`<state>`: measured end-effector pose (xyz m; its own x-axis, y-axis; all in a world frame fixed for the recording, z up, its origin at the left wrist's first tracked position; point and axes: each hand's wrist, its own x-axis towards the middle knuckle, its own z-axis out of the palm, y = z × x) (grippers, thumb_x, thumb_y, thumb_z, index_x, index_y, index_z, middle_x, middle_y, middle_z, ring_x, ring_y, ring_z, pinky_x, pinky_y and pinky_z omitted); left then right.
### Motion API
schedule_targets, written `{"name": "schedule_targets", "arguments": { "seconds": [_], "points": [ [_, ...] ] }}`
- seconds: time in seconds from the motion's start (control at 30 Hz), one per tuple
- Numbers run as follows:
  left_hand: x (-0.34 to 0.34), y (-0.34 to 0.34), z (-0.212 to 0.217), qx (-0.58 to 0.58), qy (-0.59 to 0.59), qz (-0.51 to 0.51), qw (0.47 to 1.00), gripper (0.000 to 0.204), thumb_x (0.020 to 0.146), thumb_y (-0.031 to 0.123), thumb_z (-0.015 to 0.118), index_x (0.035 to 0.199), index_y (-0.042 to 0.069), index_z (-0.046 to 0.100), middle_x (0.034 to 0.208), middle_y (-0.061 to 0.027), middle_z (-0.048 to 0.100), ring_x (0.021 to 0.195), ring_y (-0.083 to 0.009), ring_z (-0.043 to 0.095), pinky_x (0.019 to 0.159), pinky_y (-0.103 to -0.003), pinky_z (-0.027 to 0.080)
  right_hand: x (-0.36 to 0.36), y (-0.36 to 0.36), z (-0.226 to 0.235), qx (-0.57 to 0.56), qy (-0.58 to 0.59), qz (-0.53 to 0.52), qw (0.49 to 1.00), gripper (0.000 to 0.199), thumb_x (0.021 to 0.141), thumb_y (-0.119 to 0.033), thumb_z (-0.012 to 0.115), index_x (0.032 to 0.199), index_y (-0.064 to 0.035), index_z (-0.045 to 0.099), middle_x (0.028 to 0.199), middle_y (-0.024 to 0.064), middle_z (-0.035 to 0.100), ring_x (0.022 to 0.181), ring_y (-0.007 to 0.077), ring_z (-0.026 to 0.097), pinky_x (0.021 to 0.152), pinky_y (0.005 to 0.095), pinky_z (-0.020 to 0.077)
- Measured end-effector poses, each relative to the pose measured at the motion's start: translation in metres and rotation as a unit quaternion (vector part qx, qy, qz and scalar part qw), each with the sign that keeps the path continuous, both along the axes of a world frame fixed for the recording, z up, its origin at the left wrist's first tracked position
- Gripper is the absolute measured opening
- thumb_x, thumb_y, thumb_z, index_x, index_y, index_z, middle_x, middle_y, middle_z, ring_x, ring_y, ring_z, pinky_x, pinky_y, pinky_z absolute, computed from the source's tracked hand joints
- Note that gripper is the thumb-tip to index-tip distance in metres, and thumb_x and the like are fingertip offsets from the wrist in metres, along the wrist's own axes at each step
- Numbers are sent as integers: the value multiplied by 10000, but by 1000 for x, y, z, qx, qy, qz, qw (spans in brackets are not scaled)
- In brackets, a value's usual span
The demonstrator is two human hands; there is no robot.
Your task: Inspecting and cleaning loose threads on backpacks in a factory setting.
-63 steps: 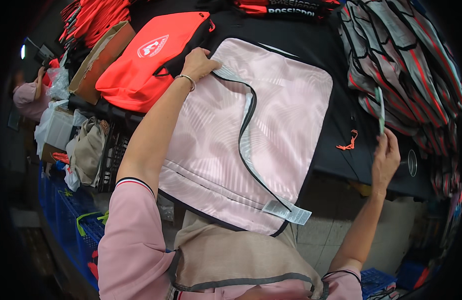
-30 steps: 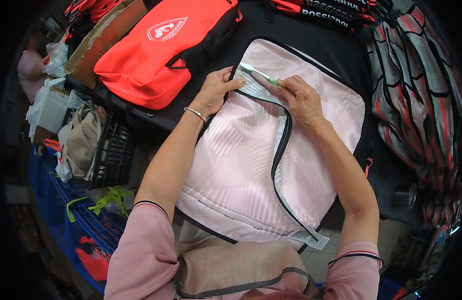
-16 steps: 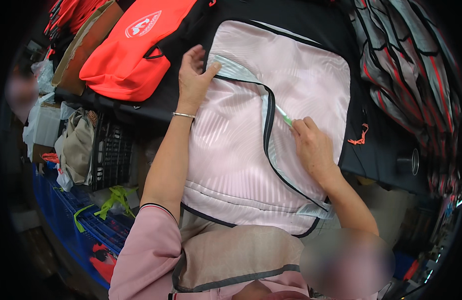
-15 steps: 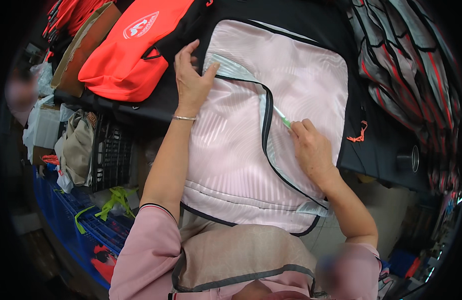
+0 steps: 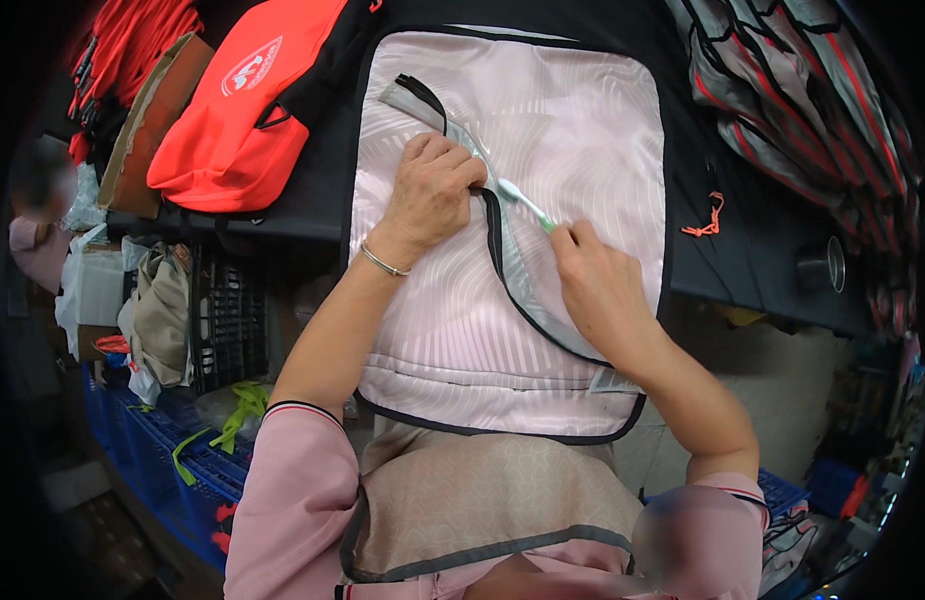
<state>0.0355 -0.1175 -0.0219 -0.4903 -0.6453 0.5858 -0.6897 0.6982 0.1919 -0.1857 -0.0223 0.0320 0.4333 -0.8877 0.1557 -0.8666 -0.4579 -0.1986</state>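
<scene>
A pale pink patterned fabric panel (image 5: 423, 290) with black bound edges is spread over the black-covered table and hangs toward my lap. Across it curves a silvery strip with a black edge (image 5: 500, 240). My left hand (image 5: 433, 190) is closed on this strip, and its loose upper end sticks out beyond the fingers. In my right hand (image 5: 601, 280) is a slim green-and-white toothbrush (image 5: 528, 205). Its white head points toward the left hand and lies against the strip.
An orange bag (image 5: 243, 115) lies at the far left, beside a cardboard box (image 5: 148, 130). Grey pieces with red and black trim (image 5: 793, 110) are heaped at the right. A metal cup (image 5: 821, 265) and an orange cord (image 5: 711, 218) are nearby. A black crate (image 5: 233, 320) stands left below the table.
My left hand has moved from the strip's upper end down and right, now gripping the strip nearer the toothbrush. The right hand has shifted slightly left. The view has shifted a little.
</scene>
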Motion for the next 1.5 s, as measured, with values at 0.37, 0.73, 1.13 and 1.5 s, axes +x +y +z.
{"name": "schedule_targets", "arguments": {
  "seconds": [0.37, 0.73, 1.13, 1.5],
  "points": [
    [4, -1, -2, -25, 34, 38, 998, 118, 704, 10, 582, 691, 127, 582, 718, 5, 601, 866, -223, 582, 854, -372, 382, -15, 32, -2, 31, 17, 68, 997, 154, 793, 10, 569, 943, 33, 545, 942, 175, 561, 672, 315, 668, 567, 403, 548],
    [-10, 89, -2, 25, 8, -154, 988, 218, 616, -26, 695, 779, 115, 665, 818, -22, 614, 924, -204, 621, 911, -398, 429, -30, 57, 8, 60, 18, 24, 998, 188, 771, 14, 584, 954, 30, 544, 915, 142, 557, 688, 273, 680, 547, 365, 554],
    [-21, 117, -15, 26, 37, -158, 986, 185, 633, 19, 712, 771, 139, 678, 743, 1, 588, 823, -177, 611, 865, -346, 451, -69, 100, 18, 107, 62, 104, 987, 200, 753, 2, 609, 946, 22, 557, 944, 104, 572, 641, 241, 660, 513, 358, 532],
    [-15, 120, -24, 20, 32, -207, 978, 142, 601, 15, 689, 682, 106, 616, 671, -6, 521, 754, -182, 585, 835, -354, 467, -94, 106, 45, 146, 108, 106, 977, 158, 759, -7, 611, 912, -11, 573, 895, 99, 562, 686, 236, 663, 533, 351, 528]
  ]
}}
